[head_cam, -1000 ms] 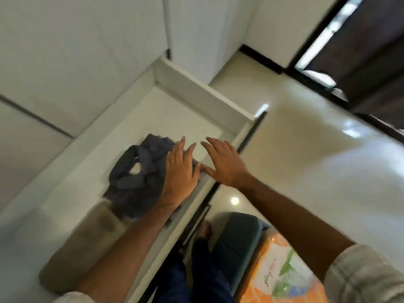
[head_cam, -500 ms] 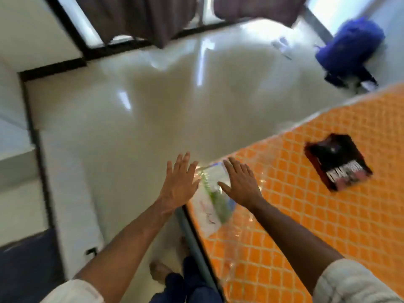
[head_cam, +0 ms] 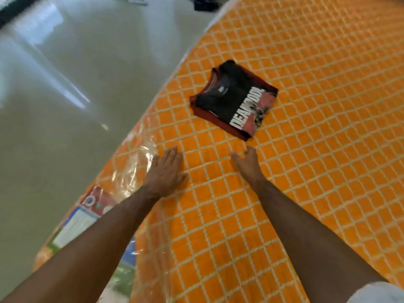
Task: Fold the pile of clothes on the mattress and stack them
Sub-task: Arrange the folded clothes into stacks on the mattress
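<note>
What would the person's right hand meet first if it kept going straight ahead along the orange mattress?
Most likely the near corner of the folded black and red printed T-shirt; the right hand, fingers loosely open, points at it across bare orange quilted mattress.

mattress [head_cam: 306, 149]: orange quilted cloth, matt, under glossy clear plastic wrap [head_cam: 133, 169]
folded T-shirt [head_cam: 235, 99]: soft matt cloth, printed lettering
floor [head_cam: 65, 95]: smooth, glossy
label [head_cam: 76, 221]: printed paper

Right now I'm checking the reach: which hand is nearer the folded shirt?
The right hand: its fingers are close to the corner of the folded black and red shirt, while the left hand lies farther off, towards the mattress edge.
</note>
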